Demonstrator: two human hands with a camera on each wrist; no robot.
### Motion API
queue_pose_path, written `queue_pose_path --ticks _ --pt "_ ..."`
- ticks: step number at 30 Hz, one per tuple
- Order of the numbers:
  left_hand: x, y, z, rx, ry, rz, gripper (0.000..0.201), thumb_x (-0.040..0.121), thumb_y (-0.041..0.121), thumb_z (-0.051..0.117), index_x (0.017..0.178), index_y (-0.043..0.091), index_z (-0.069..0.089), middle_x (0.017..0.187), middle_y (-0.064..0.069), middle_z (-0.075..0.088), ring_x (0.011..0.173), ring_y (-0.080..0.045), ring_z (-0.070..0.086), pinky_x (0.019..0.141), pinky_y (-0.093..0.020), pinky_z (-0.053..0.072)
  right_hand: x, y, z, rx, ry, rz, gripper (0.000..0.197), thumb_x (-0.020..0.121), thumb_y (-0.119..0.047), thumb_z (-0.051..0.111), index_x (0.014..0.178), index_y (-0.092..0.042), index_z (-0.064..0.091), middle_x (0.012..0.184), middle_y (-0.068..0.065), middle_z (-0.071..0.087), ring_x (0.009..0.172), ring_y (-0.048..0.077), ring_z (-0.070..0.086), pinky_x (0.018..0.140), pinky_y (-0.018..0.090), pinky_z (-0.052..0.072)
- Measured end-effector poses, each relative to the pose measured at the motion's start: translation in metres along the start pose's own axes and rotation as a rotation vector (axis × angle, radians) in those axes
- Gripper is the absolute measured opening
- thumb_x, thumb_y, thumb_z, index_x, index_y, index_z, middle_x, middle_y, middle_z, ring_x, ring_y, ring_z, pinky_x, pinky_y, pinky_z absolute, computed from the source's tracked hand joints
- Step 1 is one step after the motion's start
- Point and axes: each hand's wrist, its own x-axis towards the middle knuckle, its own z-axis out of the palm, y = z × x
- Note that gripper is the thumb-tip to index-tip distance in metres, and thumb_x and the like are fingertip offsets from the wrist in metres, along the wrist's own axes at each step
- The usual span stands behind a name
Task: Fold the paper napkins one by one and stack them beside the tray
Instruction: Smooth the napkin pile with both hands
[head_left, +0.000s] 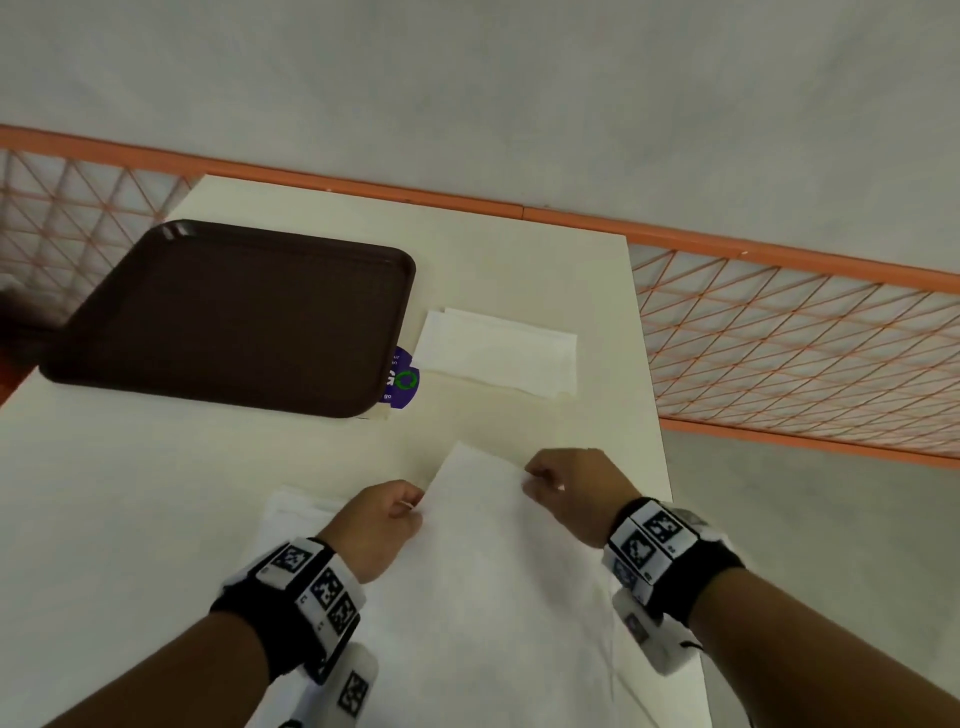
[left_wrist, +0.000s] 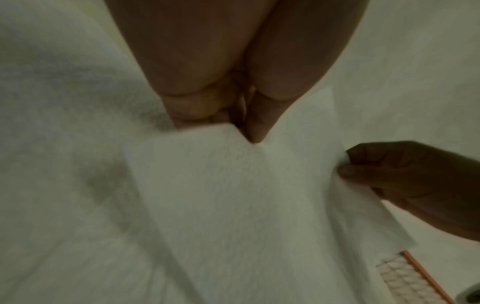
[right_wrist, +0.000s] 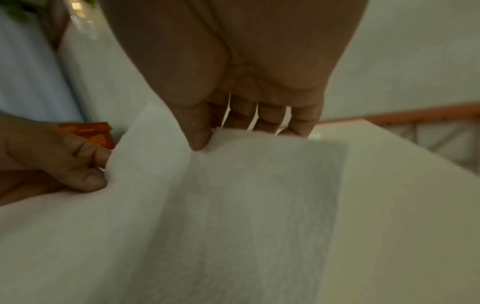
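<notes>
1. Unfolded white napkin (head_left: 483, 545), nearest the viewer: it is lifted at its far edge above the table (head_left: 156, 493) and slopes down toward the person.
2. Left hand (head_left: 376, 522): fingers curled, thumb and fingers pinching the napkin's far left edge; the left wrist view shows the thumb tip pressed on the sheet (left_wrist: 233, 185).
3. Right hand (head_left: 574, 491): fingers curled, pinching the far right edge; in the right wrist view the thumb lies on top of the sheet (right_wrist: 233, 195) and the fingers below it.
4. More white napkin paper (head_left: 296, 512) lies flat on the table under and left of the left hand; how many sheets cannot be told.
5. Folded napkins (head_left: 496, 353) lie stacked farther back, just right of the tray.
6. Dark brown tray (head_left: 228, 317): rests on the table at far left; a purple sticker (head_left: 402, 379) shows between it and the folded stack.
7. Orange lattice railing (head_left: 779, 332) runs beyond the table.
</notes>
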Motion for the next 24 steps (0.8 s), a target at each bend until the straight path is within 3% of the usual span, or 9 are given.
queue_pose_path --ticks 3,6,10,12,14,16,19,22,24 --pt "-0.002 -0.003 -0.001 -0.218 -0.004 -0.124 0.028 0.091 -0.003 0.044 0.081 0.008 0.068 0.082 -0.011 0.068 0.072 -0.025 0.060 0.063 -0.025 0.045 -0.011 -0.026 -0.009 -0.139 0.077 -0.131 0.021 0.096 -0.031 0.048 0.107 -0.024 0.065 0.106 -0.002 0.064 0.099 0.022 0.058 0.080 0.030 0.044" --pt "-0.007 0.005 -0.003 -0.547 0.081 -0.289 0.026 0.089 0.004 0.045 0.071 0.005 0.062 0.069 -0.011 0.059 0.063 -0.025 0.054 0.061 -0.028 0.044 -0.038 -0.045 0.014 -0.261 0.131 -0.300 0.020 0.095 -0.025 0.049 0.107 -0.025 0.065 0.105 -0.001 0.063 0.095 0.024 0.059 0.075 0.034 0.048" --pt "-0.008 0.010 -0.008 -0.610 0.016 -0.331 0.039 0.095 0.035 0.044 0.087 0.003 0.065 0.087 -0.017 0.064 0.069 -0.027 0.055 0.064 -0.032 0.044 -0.076 -0.049 0.065 -0.399 0.080 -0.346 0.025 0.057 -0.020 0.082 0.075 -0.032 0.069 0.071 -0.013 0.062 0.058 0.012 0.059 0.047 0.023 0.044" --pt "-0.008 0.009 -0.009 -0.523 -0.015 -0.321 0.036 0.096 0.036 0.049 0.089 0.004 0.065 0.088 -0.015 0.065 0.071 -0.026 0.057 0.066 -0.032 0.046 -0.084 -0.044 0.087 -0.423 0.043 -0.354 0.025 0.055 -0.022 0.081 0.073 -0.033 0.068 0.073 -0.015 0.062 0.061 0.011 0.058 0.051 0.022 0.046" --pt "-0.011 0.005 -0.010 -0.378 -0.049 -0.241 0.015 0.091 0.022 0.062 0.089 0.007 0.065 0.091 -0.012 0.067 0.077 -0.025 0.061 0.073 -0.038 0.052 -0.092 -0.042 0.097 -0.374 0.025 -0.350 0.007 0.069 -0.033 0.068 0.076 -0.032 0.068 0.077 -0.014 0.063 0.067 0.011 0.061 0.055 0.023 0.051" --pt "-0.012 0.001 -0.012 -0.137 -0.063 -0.099 0.007 0.083 0.011 0.071 0.088 0.014 0.067 0.094 -0.008 0.069 0.082 -0.022 0.064 0.080 -0.041 0.054 -0.097 -0.042 0.099 -0.316 -0.037 -0.301 0.031 0.081 -0.052 0.047 0.085 -0.031 0.070 0.087 -0.013 0.066 0.077 0.012 0.063 0.062 0.026 0.055" --pt "-0.015 -0.001 -0.013 0.231 -0.018 0.059 0.016 0.080 0.011 0.072 0.088 0.023 0.066 0.094 0.002 0.066 0.083 -0.014 0.061 0.077 -0.023 0.048 -0.095 -0.040 0.091 -0.209 -0.093 -0.231 0.066 0.091 -0.069 0.023 0.107 -0.022 0.068 0.108 -0.002 0.068 0.097 0.023 0.061 0.081 0.039 0.053" --pt "-0.022 0.001 -0.010 0.431 0.018 0.185 0.024 0.084 0.009 0.064 0.105 0.020 0.066 0.100 0.003 0.064 0.090 -0.011 0.059 0.074 -0.013 0.044 -0.077 -0.038 0.076 -0.212 0.014 -0.143 0.055 0.096 -0.053 0.026 0.125 -0.020 0.059 0.127 0.000 0.060 0.116 0.027 0.053 0.096 0.041 0.045" --pt "-0.024 0.001 -0.007 0.551 0.018 0.235 0.029 0.088 0.013 0.059 0.116 0.020 0.063 0.116 0.002 0.063 0.105 -0.013 0.059 0.086 -0.017 0.045 -0.061 -0.035 0.072 -0.241 -0.011 -0.050 0.046 0.099 -0.044 0.035 0.139 -0.022 0.044 0.141 -0.002 0.047 0.129 0.024 0.040 0.104 0.038 0.036"
